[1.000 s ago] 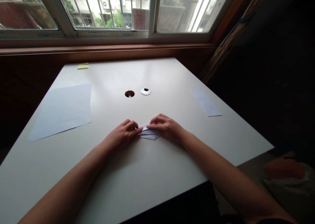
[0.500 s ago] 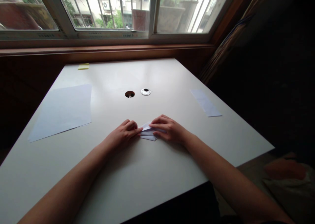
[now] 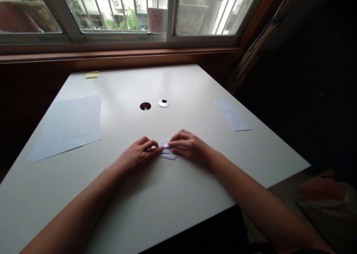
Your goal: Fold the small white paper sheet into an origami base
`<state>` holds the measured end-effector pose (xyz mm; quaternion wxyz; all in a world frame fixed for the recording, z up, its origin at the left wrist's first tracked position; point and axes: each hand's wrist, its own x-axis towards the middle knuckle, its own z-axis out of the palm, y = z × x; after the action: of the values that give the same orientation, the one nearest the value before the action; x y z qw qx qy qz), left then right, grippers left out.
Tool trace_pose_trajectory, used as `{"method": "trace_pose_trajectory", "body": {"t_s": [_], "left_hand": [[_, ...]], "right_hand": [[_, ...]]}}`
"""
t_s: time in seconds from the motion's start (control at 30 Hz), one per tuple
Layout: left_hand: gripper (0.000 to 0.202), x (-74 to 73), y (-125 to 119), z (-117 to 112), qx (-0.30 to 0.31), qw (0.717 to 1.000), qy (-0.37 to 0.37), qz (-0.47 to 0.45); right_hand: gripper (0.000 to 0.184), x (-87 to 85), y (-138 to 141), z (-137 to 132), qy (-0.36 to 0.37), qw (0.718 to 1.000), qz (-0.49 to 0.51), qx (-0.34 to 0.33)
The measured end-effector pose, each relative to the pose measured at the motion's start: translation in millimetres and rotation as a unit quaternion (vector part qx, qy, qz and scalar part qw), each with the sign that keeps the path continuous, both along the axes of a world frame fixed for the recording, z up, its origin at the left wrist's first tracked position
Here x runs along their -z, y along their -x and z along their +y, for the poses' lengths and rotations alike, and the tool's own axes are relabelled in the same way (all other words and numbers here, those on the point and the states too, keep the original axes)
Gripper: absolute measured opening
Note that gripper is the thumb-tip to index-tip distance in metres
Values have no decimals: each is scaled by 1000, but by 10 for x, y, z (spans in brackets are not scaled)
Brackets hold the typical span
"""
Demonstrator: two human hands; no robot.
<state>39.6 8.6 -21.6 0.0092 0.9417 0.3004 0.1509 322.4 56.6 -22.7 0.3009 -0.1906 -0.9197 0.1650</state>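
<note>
A small folded sheet of white paper (image 3: pixel 167 156) lies on the white table (image 3: pixel 134 209) between my hands, with several layers and creases showing. From the left, my left hand (image 3: pixel 143 150) grips its edge, the index finger and thumb closed on the upper fold. My right hand (image 3: pixel 188 144) holds the other side, its fingertips pressing on the paper from above. Both hands rest low at the tabletop, and their fingers hide the paper's two ends.
Large paper sheets (image 3: pixel 68 125) lie at the left. A narrow paper strip (image 3: pixel 232 115) is near the right edge. Yellow sticky notes (image 3: pixel 92 75) sit at the far left corner. Beyond the hands are a round table hole (image 3: pixel 145 106) and its metal cover (image 3: pixel 163 103). A window (image 3: pixel 111 12) stands behind.
My left index finger and thumb have slid slightly to the right along the paper's fold. My right hand has barely moved. The whole view has shifted a little.
</note>
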Motion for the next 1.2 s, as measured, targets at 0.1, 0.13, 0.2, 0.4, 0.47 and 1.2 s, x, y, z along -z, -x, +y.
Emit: {"method": "trace_pose_trajectory", "body": {"t_s": [0.1, 0.13, 0.2, 0.4, 0.47, 1.2], "left_hand": [[47, 21, 11, 9, 3, 1000, -1, -11], [48, 25, 12, 11, 3, 1000, 0, -13], [48, 29, 13, 11, 2, 1000, 3, -12], [54, 53, 14, 5, -13, 1000, 11, -7], [55, 75, 20, 12, -16, 1000, 14, -7], [42, 69, 17, 33, -13, 995, 56, -78]], "right_hand": [[38, 16, -16, 13, 13, 1000, -1, 15], [39, 20, -20, 16, 18, 1000, -1, 21], [37, 23, -26, 18, 30, 999, -2, 30], [28, 16, -27, 25, 38, 999, -3, 28], [27, 23, -26, 31, 31, 999, 2, 22], [44, -28, -28, -44, -16, 998, -61, 6]]}}
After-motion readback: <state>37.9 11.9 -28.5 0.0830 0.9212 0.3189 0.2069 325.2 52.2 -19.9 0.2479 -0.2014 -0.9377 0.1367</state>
